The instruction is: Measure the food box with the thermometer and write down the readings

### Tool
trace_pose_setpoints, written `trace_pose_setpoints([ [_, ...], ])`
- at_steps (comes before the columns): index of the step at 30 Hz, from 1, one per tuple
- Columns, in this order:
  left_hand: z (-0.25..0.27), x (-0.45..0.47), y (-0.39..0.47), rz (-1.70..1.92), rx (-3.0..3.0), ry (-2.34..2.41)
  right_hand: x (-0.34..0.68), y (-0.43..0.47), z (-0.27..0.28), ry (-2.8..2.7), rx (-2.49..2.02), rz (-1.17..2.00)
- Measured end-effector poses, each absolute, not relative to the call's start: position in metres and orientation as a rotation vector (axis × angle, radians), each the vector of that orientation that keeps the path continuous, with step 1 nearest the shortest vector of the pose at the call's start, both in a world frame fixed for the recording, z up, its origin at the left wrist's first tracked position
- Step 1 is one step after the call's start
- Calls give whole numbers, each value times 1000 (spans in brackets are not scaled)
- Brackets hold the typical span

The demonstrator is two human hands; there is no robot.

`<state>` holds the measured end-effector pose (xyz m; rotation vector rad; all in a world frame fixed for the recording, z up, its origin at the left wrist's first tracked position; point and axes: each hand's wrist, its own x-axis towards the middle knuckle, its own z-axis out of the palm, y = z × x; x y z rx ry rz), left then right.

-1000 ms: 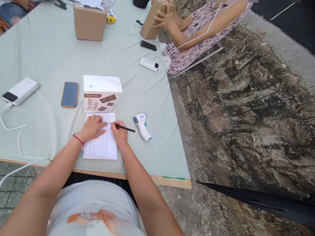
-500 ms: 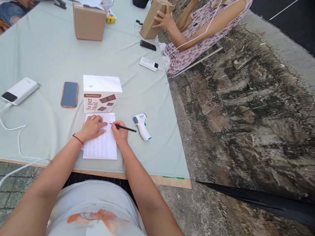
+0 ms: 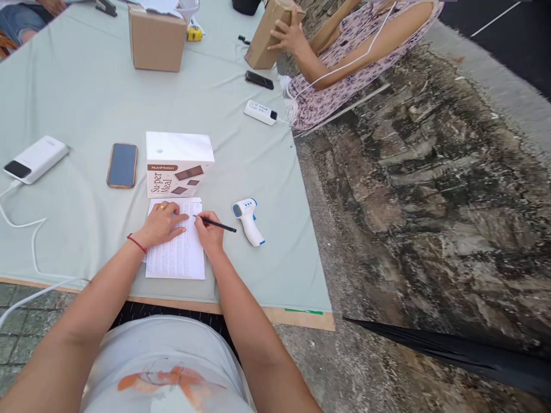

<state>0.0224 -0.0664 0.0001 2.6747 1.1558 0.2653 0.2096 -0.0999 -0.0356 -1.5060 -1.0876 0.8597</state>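
Note:
A printed sheet of paper (image 3: pixel 174 261) lies in front of me, covered in small lines of text too fine to read. My left hand (image 3: pixel 163 225) rests on it with fingers spread, holding nothing. In my right hand (image 3: pixel 209 234) is a black pen (image 3: pixel 219 223), its tip at the upper right part of the sheet. Just behind the paper stands a white box (image 3: pixel 179 163) printed with chocolate bars. To the right of my right hand lies a white and blue infrared thermometer (image 3: pixel 248 221).
Left of the box lie a smartphone (image 3: pixel 122 166) and a white power bank (image 3: pixel 37 159) with a cable. Farther back are a cardboard box (image 3: pixel 157 43), a black device (image 3: pixel 259 80) and another white power bank (image 3: pixel 260 112). A person's hand (image 3: pixel 289 35) holds a cardboard carton (image 3: pixel 262 43).
The pen's back end has swung slightly left and its tip has shifted a little to the right. My left hand stays where it was on the paper.

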Motion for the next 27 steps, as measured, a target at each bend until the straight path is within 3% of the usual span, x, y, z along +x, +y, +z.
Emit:
trace_pose_setpoints([
  [27, 0, 21, -67, 274, 2679, 1137, 208, -101, -36, -1069, -1534, 828],
])
